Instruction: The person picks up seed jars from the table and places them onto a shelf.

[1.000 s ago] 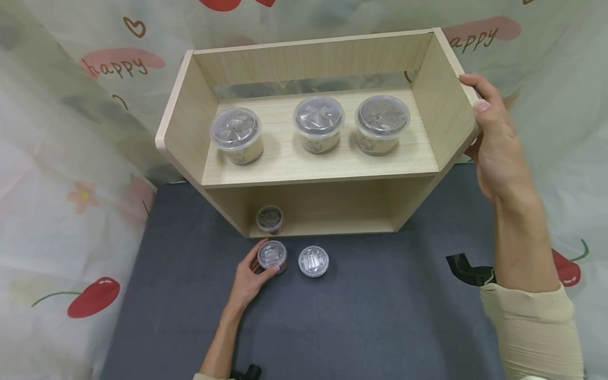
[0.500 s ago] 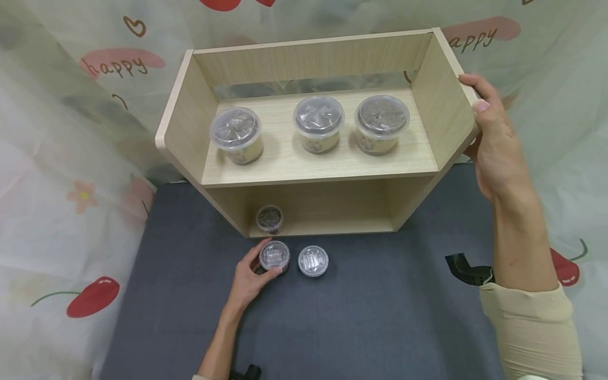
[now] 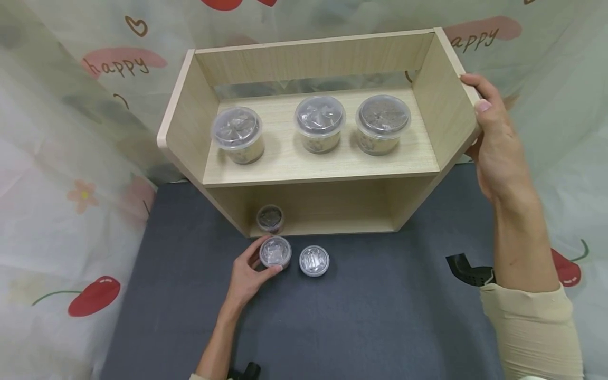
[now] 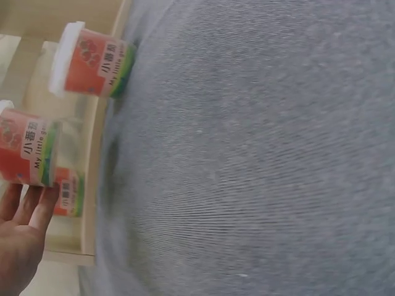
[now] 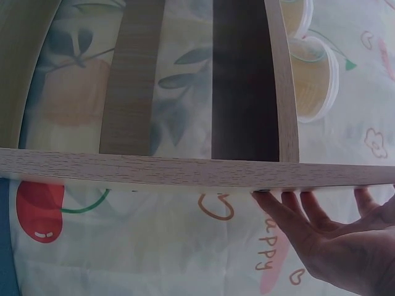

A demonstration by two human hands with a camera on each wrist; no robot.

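My left hand (image 3: 248,275) grips a small cup (image 3: 275,250) with a clear lid, just in front of the lower tier. The left wrist view shows this held cup (image 4: 29,147) with its red and green tomato label, tilted and off the tabletop. A matching cup (image 3: 314,260) stands on the table to its right. Inside the lower tier, at its left end, sits another such cup (image 3: 269,218). My right hand (image 3: 496,137) holds the right side panel of the two-tier wooden shelf (image 3: 323,179); its fingers (image 5: 278,206) touch the panel's outer face.
Three larger lidded tubs, a left one (image 3: 237,134), a middle one (image 3: 320,124) and a right one (image 3: 382,124), stand on the upper tier. A grey cloth (image 3: 361,316) covers the table. Printed curtains (image 3: 95,158) hang close behind and at both sides.
My left hand has carried its cup slightly right, then up toward the lower tier. My right hand and the shelf have stayed in place.
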